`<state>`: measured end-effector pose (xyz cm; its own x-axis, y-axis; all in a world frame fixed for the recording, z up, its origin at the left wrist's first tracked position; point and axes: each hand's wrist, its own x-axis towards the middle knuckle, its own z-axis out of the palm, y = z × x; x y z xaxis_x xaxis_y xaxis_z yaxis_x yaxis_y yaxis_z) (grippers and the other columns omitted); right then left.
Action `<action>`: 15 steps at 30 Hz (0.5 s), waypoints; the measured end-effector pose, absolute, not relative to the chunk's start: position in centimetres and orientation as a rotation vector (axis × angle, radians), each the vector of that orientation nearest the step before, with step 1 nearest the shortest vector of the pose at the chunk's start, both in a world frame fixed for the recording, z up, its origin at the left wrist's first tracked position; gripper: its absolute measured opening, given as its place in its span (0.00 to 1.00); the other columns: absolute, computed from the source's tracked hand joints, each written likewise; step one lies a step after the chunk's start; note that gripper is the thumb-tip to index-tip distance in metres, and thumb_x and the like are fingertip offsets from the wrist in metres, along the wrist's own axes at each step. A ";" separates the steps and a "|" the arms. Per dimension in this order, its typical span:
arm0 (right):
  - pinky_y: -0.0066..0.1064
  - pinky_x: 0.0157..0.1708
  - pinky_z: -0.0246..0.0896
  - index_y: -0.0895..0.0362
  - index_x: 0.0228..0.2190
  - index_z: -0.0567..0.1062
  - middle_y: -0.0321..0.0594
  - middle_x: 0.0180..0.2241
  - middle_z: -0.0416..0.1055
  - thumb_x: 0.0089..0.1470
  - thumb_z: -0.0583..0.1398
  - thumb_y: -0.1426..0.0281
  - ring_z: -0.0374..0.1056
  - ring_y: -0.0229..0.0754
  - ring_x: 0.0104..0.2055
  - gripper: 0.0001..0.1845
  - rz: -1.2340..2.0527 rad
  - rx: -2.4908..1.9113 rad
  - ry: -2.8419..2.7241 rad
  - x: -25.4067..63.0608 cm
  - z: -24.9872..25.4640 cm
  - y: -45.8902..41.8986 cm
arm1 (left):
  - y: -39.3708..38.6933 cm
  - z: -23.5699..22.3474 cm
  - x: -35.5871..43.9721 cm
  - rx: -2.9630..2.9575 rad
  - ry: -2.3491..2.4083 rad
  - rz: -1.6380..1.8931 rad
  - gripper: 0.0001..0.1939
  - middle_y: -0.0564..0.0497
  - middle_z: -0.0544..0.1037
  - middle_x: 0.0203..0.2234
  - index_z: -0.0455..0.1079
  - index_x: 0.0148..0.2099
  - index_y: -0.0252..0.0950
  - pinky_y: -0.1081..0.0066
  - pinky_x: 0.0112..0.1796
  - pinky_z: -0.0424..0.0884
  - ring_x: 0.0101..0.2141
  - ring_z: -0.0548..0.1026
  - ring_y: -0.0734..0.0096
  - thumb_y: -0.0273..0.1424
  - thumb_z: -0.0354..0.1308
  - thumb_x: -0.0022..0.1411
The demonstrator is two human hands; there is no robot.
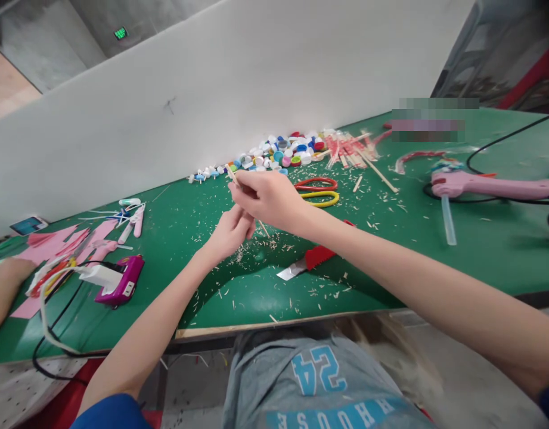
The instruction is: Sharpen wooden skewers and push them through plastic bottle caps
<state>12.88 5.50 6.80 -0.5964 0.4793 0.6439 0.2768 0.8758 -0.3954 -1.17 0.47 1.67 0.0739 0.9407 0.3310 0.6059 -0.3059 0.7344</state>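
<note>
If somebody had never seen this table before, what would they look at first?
Probably the heap of bright bottle caps at the back of the green table, by the white partition. Then the right hand and left hand, meeting at a thin wooden stick in the middle. A red-handled knife lies toward the table's near edge, among pale shavings.

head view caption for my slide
Right hand holding a thin stick, left hand close by, above a green table strewn with shavings.

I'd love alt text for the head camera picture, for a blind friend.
A person's left hand and right hand meet around a thin pale stick above a green table scattered with shavings. A red-handled knife lies near them, with colorful caps beyond and a pink glue gun at right.
</note>
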 end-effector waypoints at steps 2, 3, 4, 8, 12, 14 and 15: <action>0.30 0.28 0.45 0.55 0.24 0.59 0.34 0.23 0.59 0.61 0.48 0.65 0.51 0.34 0.25 0.14 0.355 -0.596 -2.249 12.8 6.2 5.7 | 0.7 1.4 -1.2 1.989 1.561 1.104 0.20 0.56 0.67 0.14 0.60 0.28 0.36 0.76 0.21 0.59 0.17 0.63 0.80 0.44 0.43 0.65; 0.30 0.27 0.45 0.55 0.24 0.60 0.34 0.23 0.60 0.61 0.49 0.65 0.51 0.34 0.26 0.13 0.365 -0.615 -2.248 12.7 5.9 5.7 | 0.8 1.3 -1.2 2.001 1.574 1.100 0.19 0.57 0.67 0.14 0.59 0.28 0.36 0.76 0.22 0.59 0.17 0.62 0.81 0.44 0.43 0.66; 0.30 0.28 0.46 0.55 0.25 0.60 0.35 0.25 0.61 0.61 0.48 0.65 0.53 0.34 0.27 0.13 0.370 -0.628 -2.241 12.7 5.8 5.7 | 0.9 1.3 -1.2 2.006 1.578 1.098 0.20 0.57 0.66 0.14 0.59 0.28 0.36 0.76 0.22 0.59 0.17 0.62 0.81 0.44 0.42 0.66; 0.31 0.38 0.53 0.56 0.32 0.66 0.42 0.39 0.66 0.59 0.47 0.71 0.57 0.41 0.42 0.09 0.392 -0.569 -2.253 12.4 5.4 6.1 | 1.1 1.0 -0.6 1.986 1.512 1.144 0.19 0.58 0.63 0.15 0.59 0.31 0.36 0.76 0.20 0.55 0.17 0.58 0.81 0.46 0.41 0.66; 0.36 0.52 0.49 0.56 0.37 0.69 0.44 0.45 0.65 0.58 0.45 0.75 0.57 0.43 0.49 0.15 0.676 -0.451 -2.372 12.1 5.2 7.3 | 1.7 0.4 -0.2 1.970 1.427 1.211 0.18 0.59 0.60 0.17 0.59 0.38 0.36 0.77 0.20 0.56 0.18 0.55 0.81 0.46 0.41 0.66; 0.34 0.52 0.51 0.56 0.37 0.68 0.44 0.44 0.67 0.58 0.44 0.75 0.59 0.41 0.48 0.15 0.794 -0.403 -2.371 12.1 5.1 7.9 | 2.2 0.2 -0.1 1.966 1.421 1.218 0.18 0.59 0.60 0.18 0.60 0.40 0.35 0.77 0.20 0.55 0.18 0.54 0.81 0.45 0.41 0.66; 0.33 0.50 0.53 0.57 0.36 0.68 0.44 0.43 0.67 0.57 0.44 0.75 0.60 0.41 0.47 0.14 0.838 -0.391 -2.362 12.1 5.0 8.1 | 2.4 0.2 -0.1 1.972 1.425 1.217 0.18 0.59 0.60 0.18 0.60 0.40 0.35 0.77 0.20 0.55 0.19 0.54 0.81 0.45 0.41 0.66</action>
